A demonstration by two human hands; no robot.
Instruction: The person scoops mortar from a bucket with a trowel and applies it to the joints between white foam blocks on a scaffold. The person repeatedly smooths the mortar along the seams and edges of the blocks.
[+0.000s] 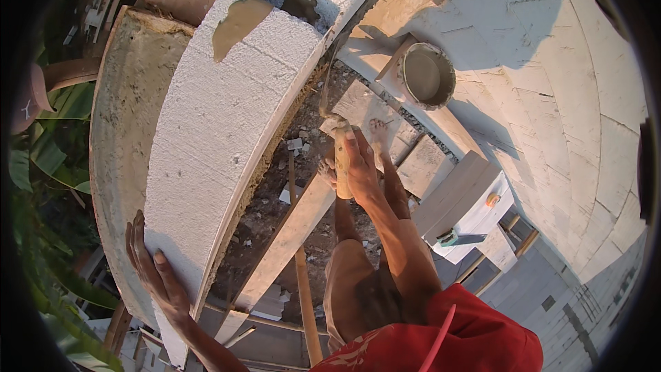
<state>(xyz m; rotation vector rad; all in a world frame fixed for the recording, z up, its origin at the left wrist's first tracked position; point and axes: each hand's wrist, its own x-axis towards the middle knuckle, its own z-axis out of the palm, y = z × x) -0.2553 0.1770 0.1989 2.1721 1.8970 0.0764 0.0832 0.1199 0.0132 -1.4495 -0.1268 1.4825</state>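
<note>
My left hand (160,270) lies with fingers stretched out on the near end of a long white lightweight block (220,110), at its left edge. My right hand (359,169) is wrapped round the wooden handle of a trowel (343,165), held over the gap beside the block. The trowel's thin metal part points away from me and shows nearly edge-on, so its blade shape is hard to make out. A patch of grey mortar (237,26) sits on the block's far end. Wet mortar (295,1) also fills the joint with the block behind it.
A bucket (451,88) of grey mortar stands at upper right by the pale block wall (585,96). My bare feet are on planks (303,217) above rubble. A pale box-like piece (458,196) stands to my right. Leaves (51,234) and a cap (27,100) show at left.
</note>
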